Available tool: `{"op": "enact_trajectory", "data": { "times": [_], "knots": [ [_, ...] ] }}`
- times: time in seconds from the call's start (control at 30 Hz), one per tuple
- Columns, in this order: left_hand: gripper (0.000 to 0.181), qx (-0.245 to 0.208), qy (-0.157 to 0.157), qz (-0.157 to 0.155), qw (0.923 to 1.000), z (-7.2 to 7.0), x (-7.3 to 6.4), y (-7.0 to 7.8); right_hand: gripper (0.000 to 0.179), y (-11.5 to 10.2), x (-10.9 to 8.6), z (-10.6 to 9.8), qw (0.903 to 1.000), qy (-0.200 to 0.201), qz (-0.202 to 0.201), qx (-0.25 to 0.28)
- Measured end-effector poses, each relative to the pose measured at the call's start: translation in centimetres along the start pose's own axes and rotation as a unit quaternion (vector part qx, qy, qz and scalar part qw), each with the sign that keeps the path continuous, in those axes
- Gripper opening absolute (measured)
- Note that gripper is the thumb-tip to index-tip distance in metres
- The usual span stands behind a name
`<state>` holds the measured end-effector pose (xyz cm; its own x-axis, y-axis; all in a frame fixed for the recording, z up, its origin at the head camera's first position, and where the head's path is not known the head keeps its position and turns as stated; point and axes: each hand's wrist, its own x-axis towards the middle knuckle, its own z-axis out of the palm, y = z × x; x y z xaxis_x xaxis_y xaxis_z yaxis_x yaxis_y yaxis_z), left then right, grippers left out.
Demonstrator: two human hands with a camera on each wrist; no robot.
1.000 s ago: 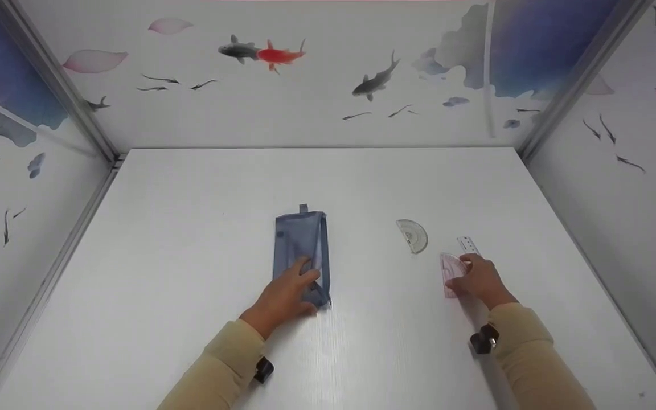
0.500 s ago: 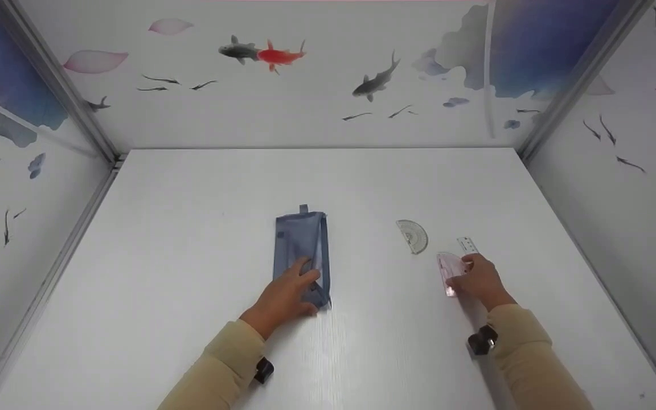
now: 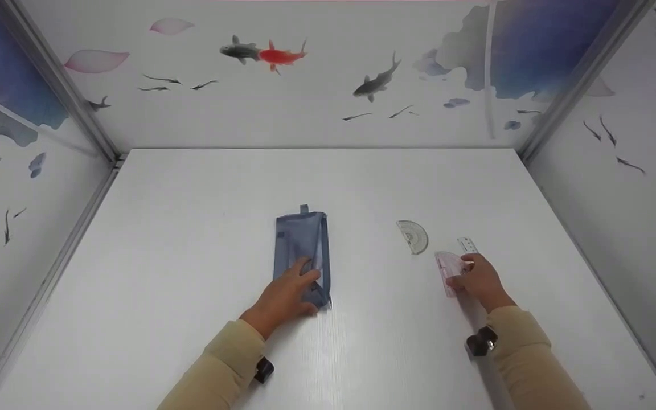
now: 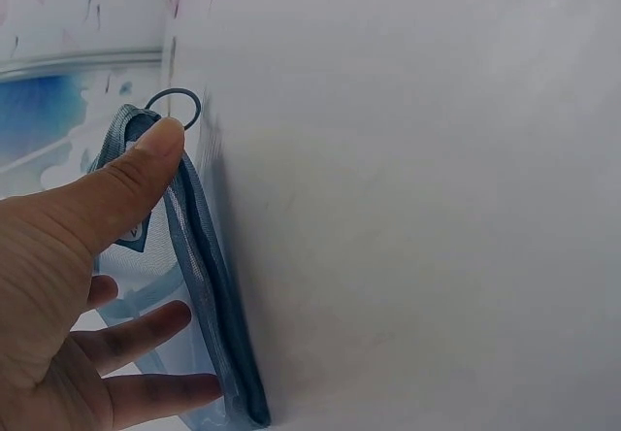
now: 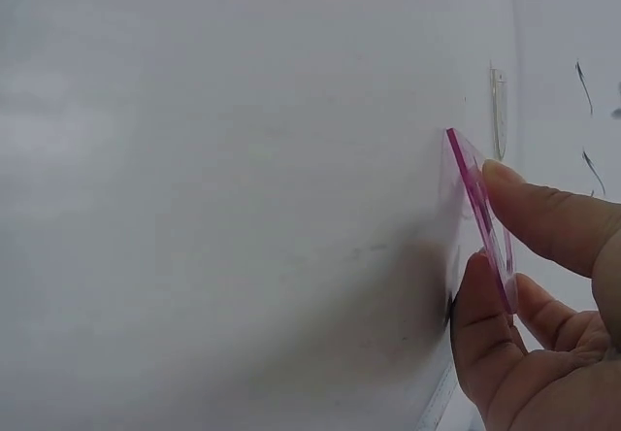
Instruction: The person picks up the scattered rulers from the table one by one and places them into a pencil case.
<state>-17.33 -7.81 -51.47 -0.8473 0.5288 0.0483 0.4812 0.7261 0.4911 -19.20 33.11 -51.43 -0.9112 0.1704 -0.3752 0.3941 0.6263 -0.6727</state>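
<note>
Sleeve, beige, one [image 3: 222, 356]: behind the left hand; dark wrist device [image 3: 263, 370] at its cuff.
Left hand [image 3: 282, 299]: fingers spread apart, resting on the pouch; thumb at its near end.
Pouch, blue, mesh [image 3: 296, 236]: flat under the left hand, most of its length reaching beyond the fingertips; cord loop [image 4: 200, 109] just beside the thumb tip.
Protractor, clear [image 3: 414, 237]: between the hands, well apart from the left, beyond and left of the right.
Protractor, pink, see-through [image 3: 445, 267]: held at the left side of the right hand, straight edge outward.
Ruler, clear [image 3: 467, 245]: just beyond the right fingers, partly hidden.
Right hand [image 3: 483, 283]: thumb and fingers pinching the pink protractor.
</note>
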Motion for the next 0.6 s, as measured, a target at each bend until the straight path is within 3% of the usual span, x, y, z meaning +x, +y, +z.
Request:
{"op": "enact_trajectory", "data": {
  "times": [0.4, 0.6],
  "knots": [
    [0.063, -0.002, -0.006, -0.012, 0.9999, -0.17, 0.04, 0.20, 0.066, 0.19, 0.22, -0.14, 0.9988, 0.010, -0.023, 0.042],
    [0.062, 0.004, 0.006, -0.001, 1.0000, 0.00, 0.09, 0.09, 0.062, 0.09, 0.27, 0.06, 0.9970, 0.013, -0.023, 0.072]
  ]
}}
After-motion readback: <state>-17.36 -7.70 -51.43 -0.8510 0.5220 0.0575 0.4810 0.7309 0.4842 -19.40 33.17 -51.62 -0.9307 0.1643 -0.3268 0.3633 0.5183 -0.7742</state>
